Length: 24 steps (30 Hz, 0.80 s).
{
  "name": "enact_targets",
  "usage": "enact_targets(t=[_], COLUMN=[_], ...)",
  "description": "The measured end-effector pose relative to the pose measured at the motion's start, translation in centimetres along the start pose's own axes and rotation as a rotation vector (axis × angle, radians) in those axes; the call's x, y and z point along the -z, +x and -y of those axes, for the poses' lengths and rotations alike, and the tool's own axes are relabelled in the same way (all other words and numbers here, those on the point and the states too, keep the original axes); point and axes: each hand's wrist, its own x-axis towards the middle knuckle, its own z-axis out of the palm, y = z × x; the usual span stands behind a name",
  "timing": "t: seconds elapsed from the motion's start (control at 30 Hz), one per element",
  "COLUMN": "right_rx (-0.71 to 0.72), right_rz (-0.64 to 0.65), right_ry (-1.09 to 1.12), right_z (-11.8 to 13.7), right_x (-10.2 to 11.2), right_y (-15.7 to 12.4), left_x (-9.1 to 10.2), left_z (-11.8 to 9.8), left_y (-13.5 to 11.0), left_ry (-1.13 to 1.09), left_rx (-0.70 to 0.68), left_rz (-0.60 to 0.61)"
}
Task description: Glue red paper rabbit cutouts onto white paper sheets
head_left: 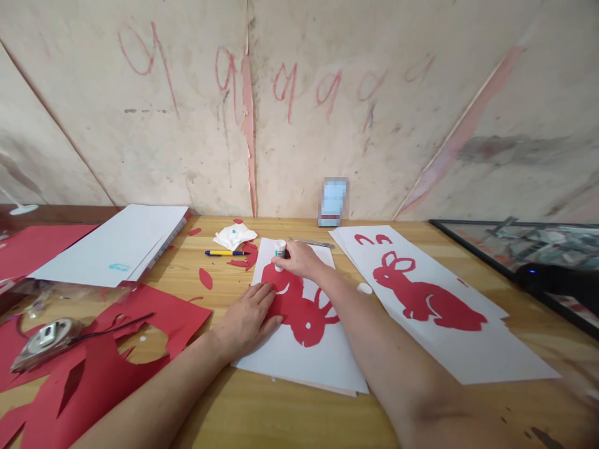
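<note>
A red paper rabbit cutout [299, 308] lies on a white sheet [299, 358] in the middle of the wooden table. My left hand [248, 318] lies flat with fingers stretched out, pressing the cutout's left edge and the sheet. My right hand [299, 259] is closed around a white glue stick [279, 252], whose lower end touches the far part of the red cutout. The glue stick's white cap [364, 288] sits on the table to the right of my forearm.
A second red rabbit [425, 296] is stuck on white sheets [491, 355] at the right. Red paper scraps [116, 349], a tape roll [47, 337], a white paper stack [116, 246], a pen [227, 252], crumpled tissue [234, 236] and a dark tray [538, 249] surround the work.
</note>
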Motion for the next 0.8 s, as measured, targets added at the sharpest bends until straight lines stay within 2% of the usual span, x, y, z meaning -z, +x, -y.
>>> enact_targets(t=[0.3,0.43,0.6,0.8], right_rx=[-0.017,-0.044,-0.044,-0.033], right_rz=[-0.037,-0.096,-0.185,-0.148], right_ry=[-0.084,-0.122,-0.002,0.08], right_z=[-0.4,-0.4,-0.4,-0.2], right_x=[0.3,0.5,0.0,-1.2], right_y=[0.1,0.2,0.5,1.1], left_x=[0.0,0.0,0.1,0.0], left_z=[0.0,0.0,0.0,0.0], left_y=[0.1,0.1,0.1,0.1], left_ry=[-0.008,0.008,-0.005,0.001], left_rx=[-0.005,-0.002,-0.009,-0.01], left_rz=[-0.014,-0.009,-0.017,-0.008])
